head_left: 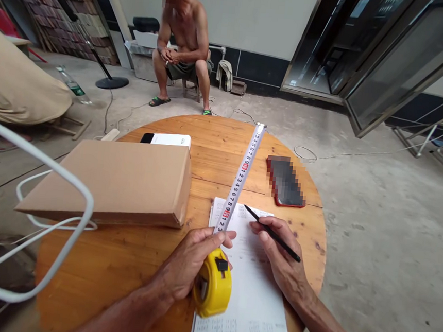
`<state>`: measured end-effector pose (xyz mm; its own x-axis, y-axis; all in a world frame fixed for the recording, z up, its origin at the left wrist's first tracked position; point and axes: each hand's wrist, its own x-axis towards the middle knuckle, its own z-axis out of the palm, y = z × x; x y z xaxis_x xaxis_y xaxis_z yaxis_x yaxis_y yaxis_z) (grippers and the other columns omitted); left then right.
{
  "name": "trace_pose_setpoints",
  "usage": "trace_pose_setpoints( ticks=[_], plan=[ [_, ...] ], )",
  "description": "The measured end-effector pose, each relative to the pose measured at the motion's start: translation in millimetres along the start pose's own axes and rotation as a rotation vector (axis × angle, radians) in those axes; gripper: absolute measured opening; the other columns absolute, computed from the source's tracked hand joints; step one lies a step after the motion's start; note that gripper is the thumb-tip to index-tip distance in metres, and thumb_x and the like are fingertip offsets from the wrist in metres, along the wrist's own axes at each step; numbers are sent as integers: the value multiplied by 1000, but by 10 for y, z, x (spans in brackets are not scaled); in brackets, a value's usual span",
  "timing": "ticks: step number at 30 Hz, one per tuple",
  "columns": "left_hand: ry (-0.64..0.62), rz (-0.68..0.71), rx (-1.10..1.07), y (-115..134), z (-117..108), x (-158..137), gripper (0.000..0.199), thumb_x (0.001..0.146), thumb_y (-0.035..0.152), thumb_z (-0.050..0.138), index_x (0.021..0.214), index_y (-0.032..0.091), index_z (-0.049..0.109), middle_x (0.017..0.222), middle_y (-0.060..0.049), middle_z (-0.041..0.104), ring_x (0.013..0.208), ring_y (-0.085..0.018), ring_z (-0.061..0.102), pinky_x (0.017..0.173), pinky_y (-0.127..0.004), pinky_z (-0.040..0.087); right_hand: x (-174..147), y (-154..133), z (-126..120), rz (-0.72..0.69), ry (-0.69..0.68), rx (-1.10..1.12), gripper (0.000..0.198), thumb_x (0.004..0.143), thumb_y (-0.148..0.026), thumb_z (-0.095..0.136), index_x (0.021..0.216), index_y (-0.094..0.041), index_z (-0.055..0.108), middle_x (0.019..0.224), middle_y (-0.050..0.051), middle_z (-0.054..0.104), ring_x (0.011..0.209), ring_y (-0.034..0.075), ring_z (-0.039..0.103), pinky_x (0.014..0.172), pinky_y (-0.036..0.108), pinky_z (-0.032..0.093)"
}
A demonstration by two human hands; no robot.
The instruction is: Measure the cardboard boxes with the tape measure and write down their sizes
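Observation:
My left hand (193, 259) is closed around a yellow tape measure (215, 284), thumb pressed on the blade near the case. The white blade (239, 180) runs out away from me, its metal hook tip reaching toward the table's far edge. In my right hand (282, 249) a slim black pen (277, 238) lies between thumb and fingers, its tip pointing up and left, close to the blade. Beneath both hands lies a stack of printed paper sheets (259, 303). A closed brown cardboard box (127, 178) sits on the left of the round wooden table (205, 175).
A phone in a red case (286, 182) lies at the right, and a white device (171, 139) behind the box. A thick white cable (83, 190) loops at left. Beyond the table a person (184, 38) sits on a stool. A plastic bottle (73, 85) is on the floor.

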<state>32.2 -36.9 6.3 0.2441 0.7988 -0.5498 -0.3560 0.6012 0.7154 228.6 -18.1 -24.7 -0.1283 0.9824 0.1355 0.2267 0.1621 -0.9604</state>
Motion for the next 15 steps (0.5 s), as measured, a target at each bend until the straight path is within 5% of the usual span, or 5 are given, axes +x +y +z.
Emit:
trace_pose_setpoints(
  ticks=[5, 9, 15],
  plan=[
    [-17, 2, -5, 1, -20, 31, 23, 80, 35, 61, 73, 13, 58, 98, -13, 69, 50, -8, 58, 46, -18, 42, 112, -160, -35, -18, 122, -14, 13, 87, -33, 56, 95, -23, 57, 76, -1, 62, 72, 15, 61, 69, 28, 47],
    [-14, 27, -15, -7, -28, 44, 24, 81, 35, 60, 72, 13, 59, 124, -14, 58, 54, -8, 60, 48, -20, 44, 205, -282, -2, -14, 71, -4, 21, 92, -35, 47, 101, -21, 60, 73, 0, 63, 68, 14, 60, 64, 28, 48],
    [-15, 34, -13, -7, -42, 46, 25, 81, 36, 59, 73, 13, 61, 136, -13, 49, 54, -7, 61, 48, -20, 44, 250, -235, 171, 52, 48, -79, 18, 89, -34, 52, 79, -20, 56, 58, -4, 55, 50, 9, 50, 47, 20, 40]
  ],
)
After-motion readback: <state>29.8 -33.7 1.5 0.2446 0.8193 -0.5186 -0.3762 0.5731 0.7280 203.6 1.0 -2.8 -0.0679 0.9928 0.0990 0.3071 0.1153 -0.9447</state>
